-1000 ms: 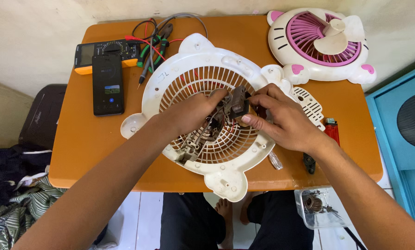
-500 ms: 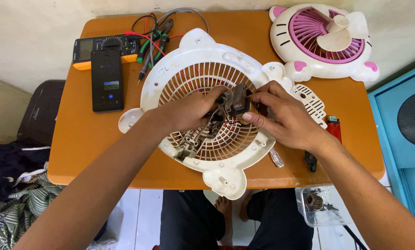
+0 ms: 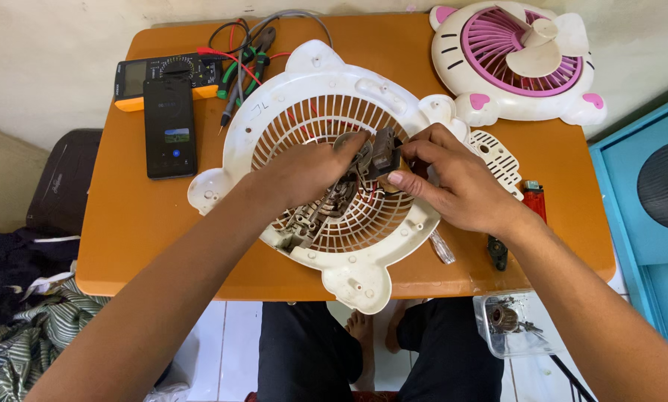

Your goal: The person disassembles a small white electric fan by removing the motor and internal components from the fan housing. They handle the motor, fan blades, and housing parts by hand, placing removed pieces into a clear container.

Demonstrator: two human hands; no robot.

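From my remote seat I see the white fan grille lying flat on the orange table, and I take it as my landmark. Over its middle my left hand is curled around a worn bracket with wiring, which slants from the centre of the grille down toward its near-left rim. My right hand comes in from the grille's right side, thumb and fingers pinched on a small dark block at the top of that bracket; both hands are gripping, neither is loose. Left of the grille lie a dark phone and, just beyond it, a yellow-edged multimeter with its leads beside green-handled pliers. Far right of the grille sits a pink and white fan housing. Right of the grille, past my wrist, a red lighter rests near the table edge.
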